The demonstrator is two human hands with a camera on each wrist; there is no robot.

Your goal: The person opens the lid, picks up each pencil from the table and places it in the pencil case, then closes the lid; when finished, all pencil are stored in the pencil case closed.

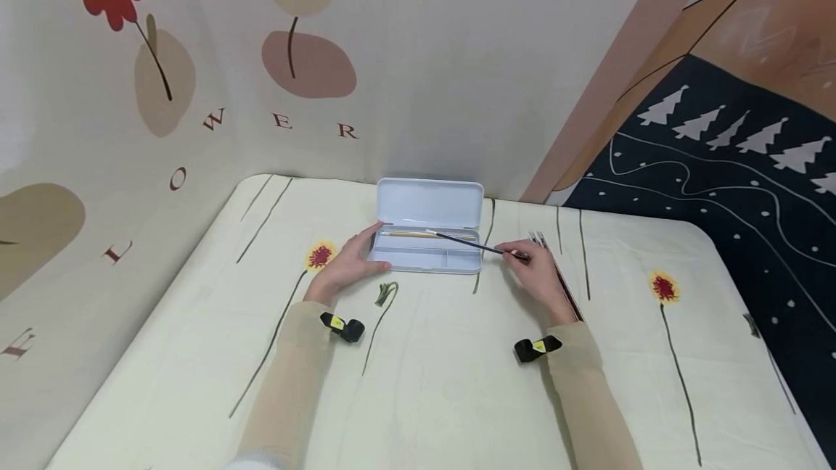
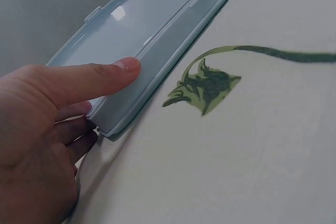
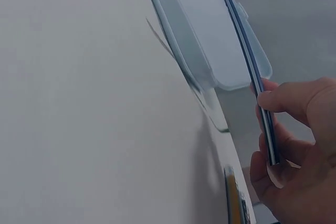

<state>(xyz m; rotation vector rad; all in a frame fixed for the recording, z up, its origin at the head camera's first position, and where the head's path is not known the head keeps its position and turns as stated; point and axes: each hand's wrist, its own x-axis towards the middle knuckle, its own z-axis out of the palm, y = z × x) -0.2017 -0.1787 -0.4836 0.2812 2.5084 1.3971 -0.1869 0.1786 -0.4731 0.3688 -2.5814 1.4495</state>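
Observation:
A light blue case (image 1: 424,261) stands with its lid (image 1: 429,201) raised, and a slim yellowish stick (image 1: 411,235) lies along its rear compartment. My left hand (image 1: 349,260) grips the case's left end, its thumb (image 2: 113,77) pressed along the front wall and its fingers round the end. Between thumb and fingers, my right hand (image 1: 532,274) pinches a dark blue paintbrush (image 1: 466,243) by its rear part. The pale tip of that brush reaches left over the case. Several slim brush-like sticks (image 1: 567,290) show beside the right hand, partly hidden by it.
Both hands work over a cream cloth (image 1: 444,376) printed with flowers and stems. A pale printed curtain (image 1: 444,78) rises right behind the case. To the right hangs dark blue fabric (image 1: 731,194) with white trees. Each wrist carries a small black camera (image 1: 532,349).

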